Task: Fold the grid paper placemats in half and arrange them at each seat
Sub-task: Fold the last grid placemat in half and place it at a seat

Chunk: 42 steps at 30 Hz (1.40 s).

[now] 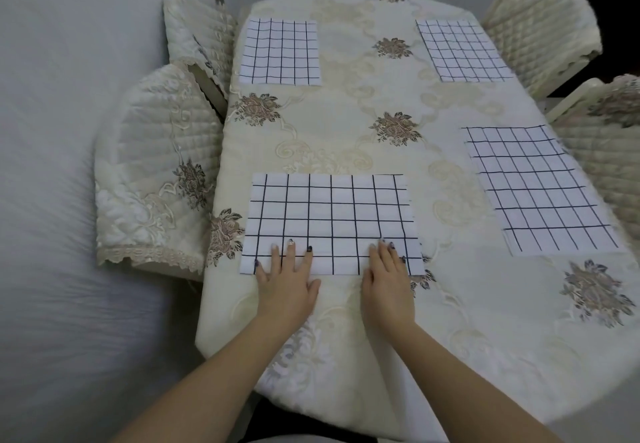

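— Where the nearest placemat [330, 223] is laid on the surface [349, 124], how are the hands placed?
— Its near edge is pressed flat by the left hand [289, 278] and right hand [386, 278], fingers spread, nothing gripped. A fold is possibly there; three other placemats are seen beyond.

Both forearms are bare up to the lower edge of the picture, with no sleeve on them. The left hand [289, 285] has painted nails: some are dark navy, and at least one is pale with a small dark pattern. The right hand [386, 281] also has dark polish on some nails and lighter nails beside them.
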Each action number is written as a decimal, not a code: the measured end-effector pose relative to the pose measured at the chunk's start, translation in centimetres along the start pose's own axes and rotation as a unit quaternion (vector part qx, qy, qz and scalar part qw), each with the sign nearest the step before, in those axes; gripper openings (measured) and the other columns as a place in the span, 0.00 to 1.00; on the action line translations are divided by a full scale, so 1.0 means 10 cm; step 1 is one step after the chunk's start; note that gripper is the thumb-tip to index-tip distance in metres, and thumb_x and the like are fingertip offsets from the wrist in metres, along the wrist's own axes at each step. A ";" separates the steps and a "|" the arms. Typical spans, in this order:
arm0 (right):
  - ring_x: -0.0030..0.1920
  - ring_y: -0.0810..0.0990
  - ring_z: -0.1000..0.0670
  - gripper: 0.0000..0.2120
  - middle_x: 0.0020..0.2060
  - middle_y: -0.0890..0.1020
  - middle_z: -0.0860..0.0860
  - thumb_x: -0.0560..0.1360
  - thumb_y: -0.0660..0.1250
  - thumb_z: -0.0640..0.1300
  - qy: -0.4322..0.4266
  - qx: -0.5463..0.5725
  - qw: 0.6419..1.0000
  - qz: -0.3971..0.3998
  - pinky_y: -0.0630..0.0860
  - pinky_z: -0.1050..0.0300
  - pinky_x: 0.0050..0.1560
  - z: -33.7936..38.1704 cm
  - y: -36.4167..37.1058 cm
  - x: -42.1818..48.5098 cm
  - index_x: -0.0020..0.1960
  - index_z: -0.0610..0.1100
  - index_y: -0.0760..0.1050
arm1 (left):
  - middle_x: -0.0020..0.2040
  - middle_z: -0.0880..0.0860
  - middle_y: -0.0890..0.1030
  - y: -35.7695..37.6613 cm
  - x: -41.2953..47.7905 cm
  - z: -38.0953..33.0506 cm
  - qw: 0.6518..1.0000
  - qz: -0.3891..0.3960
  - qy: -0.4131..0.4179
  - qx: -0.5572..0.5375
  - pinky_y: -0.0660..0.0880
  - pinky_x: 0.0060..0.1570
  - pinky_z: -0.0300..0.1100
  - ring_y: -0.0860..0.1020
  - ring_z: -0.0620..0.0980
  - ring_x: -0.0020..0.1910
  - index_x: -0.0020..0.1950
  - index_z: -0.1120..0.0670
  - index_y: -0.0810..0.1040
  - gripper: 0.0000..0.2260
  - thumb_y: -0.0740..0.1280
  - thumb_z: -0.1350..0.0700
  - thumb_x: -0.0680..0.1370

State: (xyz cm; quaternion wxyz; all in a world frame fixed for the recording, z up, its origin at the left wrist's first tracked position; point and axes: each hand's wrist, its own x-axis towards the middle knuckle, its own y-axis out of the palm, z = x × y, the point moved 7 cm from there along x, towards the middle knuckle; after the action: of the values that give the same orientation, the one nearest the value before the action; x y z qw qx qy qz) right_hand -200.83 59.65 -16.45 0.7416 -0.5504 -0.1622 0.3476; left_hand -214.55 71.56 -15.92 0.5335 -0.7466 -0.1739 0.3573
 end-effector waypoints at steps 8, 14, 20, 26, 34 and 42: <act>0.78 0.49 0.47 0.24 0.77 0.54 0.46 0.82 0.47 0.44 0.067 -0.010 0.997 -0.021 0.42 0.54 0.76 -0.33 -0.12 -0.04 0.77 0.41 0.53 | 0.79 0.57 0.44 0.00 -0.12 0.10 0.999 -0.009 -0.047 0.017 0.44 0.72 0.64 0.42 0.62 0.77 0.79 0.50 0.45 0.29 0.48 0.41 0.81; 0.69 0.71 0.40 0.25 0.68 0.72 0.41 0.74 0.52 0.43 -0.085 -0.031 0.996 0.012 0.62 0.45 0.68 0.31 -0.06 -0.24 0.68 0.38 0.71 | 0.78 0.57 0.59 0.03 -0.28 -0.32 0.991 -0.070 0.118 0.003 0.49 0.74 0.54 0.53 0.57 0.78 0.77 0.55 0.59 0.27 0.45 0.50 0.78; 0.65 0.76 0.42 0.26 0.66 0.75 0.42 0.72 0.52 0.45 -0.107 -0.067 0.988 0.088 0.62 0.47 0.65 0.52 0.20 -0.40 0.66 0.38 0.73 | 0.80 0.54 0.44 0.23 -0.33 -0.43 0.989 -0.005 0.140 0.054 0.41 0.76 0.49 0.40 0.54 0.78 0.79 0.56 0.44 0.29 0.53 0.54 0.81; 0.78 0.42 0.47 0.41 0.78 0.43 0.45 0.69 0.28 0.59 -0.083 -0.077 0.989 0.096 0.34 0.55 0.71 0.37 0.19 -0.41 0.78 0.42 0.41 | 0.80 0.53 0.47 0.17 -0.32 -0.36 0.995 -0.023 0.084 0.047 0.43 0.76 0.49 0.43 0.52 0.78 0.79 0.55 0.47 0.25 0.44 0.48 0.83; 0.78 0.41 0.44 0.43 0.77 0.42 0.42 0.68 0.28 0.63 -0.011 -0.088 0.992 0.090 0.37 0.50 0.74 0.05 0.12 -0.42 0.78 0.42 0.40 | 0.79 0.57 0.50 0.17 -0.38 -0.18 0.999 -0.032 0.015 0.038 0.45 0.75 0.58 0.47 0.58 0.78 0.79 0.51 0.49 0.27 0.46 0.44 0.81; 0.78 0.45 0.46 0.35 0.78 0.48 0.44 0.77 0.36 0.59 0.039 -0.069 0.996 0.046 0.38 0.50 0.76 -0.22 -0.13 -0.35 0.77 0.39 0.45 | 0.76 0.59 0.61 -0.06 -0.35 0.04 0.995 -0.060 -0.080 0.022 0.47 0.72 0.63 0.57 0.60 0.76 0.76 0.56 0.61 0.27 0.49 0.43 0.81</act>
State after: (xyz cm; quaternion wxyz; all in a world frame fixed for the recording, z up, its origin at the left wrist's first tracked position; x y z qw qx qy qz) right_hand -201.52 55.49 -15.45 0.6904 -0.6203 -0.1313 0.3481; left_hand -217.16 69.85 -14.22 0.5549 -0.6916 -0.2524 0.3874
